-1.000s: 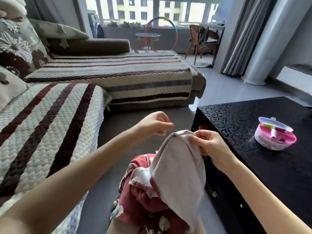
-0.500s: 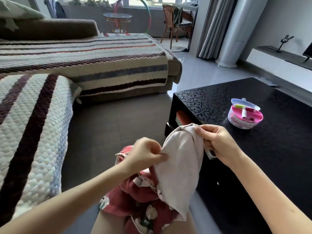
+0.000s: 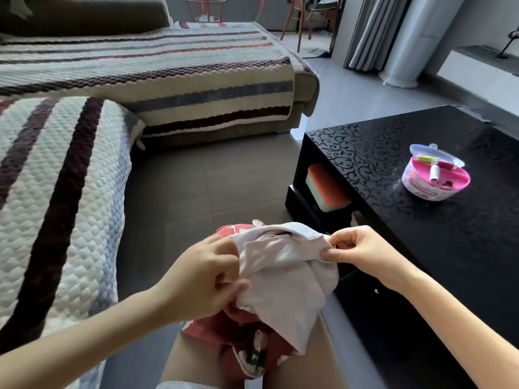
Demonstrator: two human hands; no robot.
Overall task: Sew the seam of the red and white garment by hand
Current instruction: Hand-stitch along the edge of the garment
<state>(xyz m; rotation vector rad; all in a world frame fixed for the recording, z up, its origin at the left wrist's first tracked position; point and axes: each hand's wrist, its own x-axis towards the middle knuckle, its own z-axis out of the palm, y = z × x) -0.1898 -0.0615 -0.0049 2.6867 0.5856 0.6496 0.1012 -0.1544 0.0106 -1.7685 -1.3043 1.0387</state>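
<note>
**Fig. Seam fold stretched between two hands over the lap**

The red-and-white soft cloth garment [image 3: 280,265] lies bunched on the person's lap, pale inner side up, just beside the black glossy scroll-patterned coffee table [image 3: 393,153]. L. hand [image 3: 202,279]: thumb & curled fingers pinch the garment's left edge, prob. to anchor it and keep the fold taut. R. hand [image 3: 362,254]: thumb & forefinger pressed together on the fold's right end, other fingers curled in. A thin dark thread [image 3: 347,274] trails below this hand, so a needle is likely in that pinch, but it is too small to make out. The cloth spans betw. both hands; a short dark slit [image 3: 278,235] near the top ridge is poss. the open seam, which cannot be confirmed. A round pink-and-white plastic sewing box [image 3: 435,178], clear lid raised, sits on the table well apart from the hands, presumably kept there for more thread. A striped quilted sofa cover [image 3: 70,178] is at left. Step in hand, as judged: placing or drawing a stitch
</note>
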